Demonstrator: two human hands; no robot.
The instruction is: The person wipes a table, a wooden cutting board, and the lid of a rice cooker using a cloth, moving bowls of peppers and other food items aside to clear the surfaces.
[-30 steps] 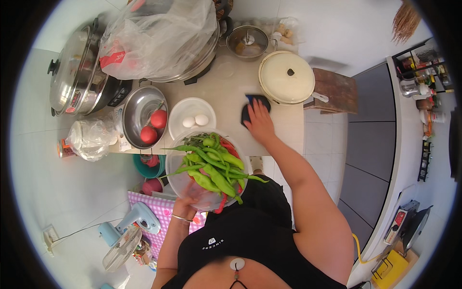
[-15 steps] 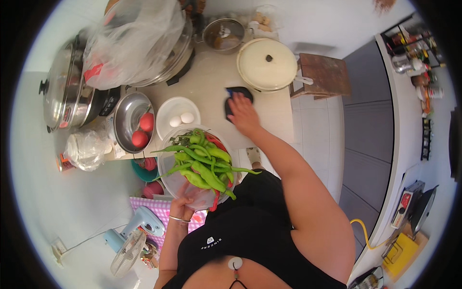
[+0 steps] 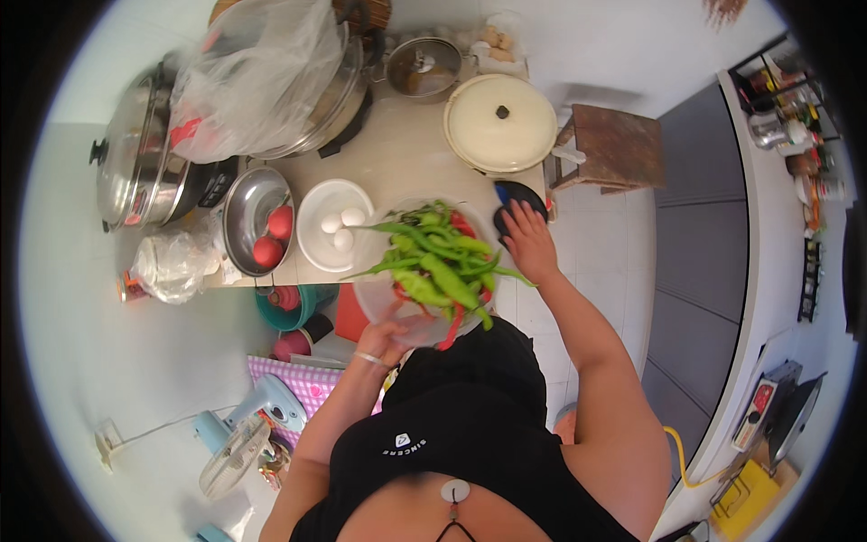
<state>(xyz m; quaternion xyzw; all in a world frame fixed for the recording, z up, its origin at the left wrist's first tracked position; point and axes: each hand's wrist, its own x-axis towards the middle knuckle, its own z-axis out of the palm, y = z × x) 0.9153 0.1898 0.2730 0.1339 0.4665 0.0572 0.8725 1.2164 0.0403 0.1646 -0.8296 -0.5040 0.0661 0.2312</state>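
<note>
My left hand (image 3: 381,341) grips the near rim of a translucent plastic bowl (image 3: 368,301), held up in front of my body at the table's near edge. Long green peppers (image 3: 442,269) and a few red ones are heaped in it, some sticking out past the rim. On the right side of the table, my right hand (image 3: 533,246) lies with fingers stretched over a flat black thing (image 3: 521,192) with a blue patch; its kind is unclear. Left of the bowl, a white bowl (image 3: 312,239) holds three white eggs (image 3: 343,238).
A metal pan (image 3: 242,221) with two red round things stands at left. Behind are a plastic-draped pot (image 3: 253,81), a glass-lidded pot (image 3: 423,68) and a cream lidded pot (image 3: 497,135). A wooden stool (image 3: 619,147) stands right of the table (image 3: 406,172).
The pepper bowl has moved right, and all three eggs now show. My right hand and the black thing have shifted right to the table's edge.
</note>
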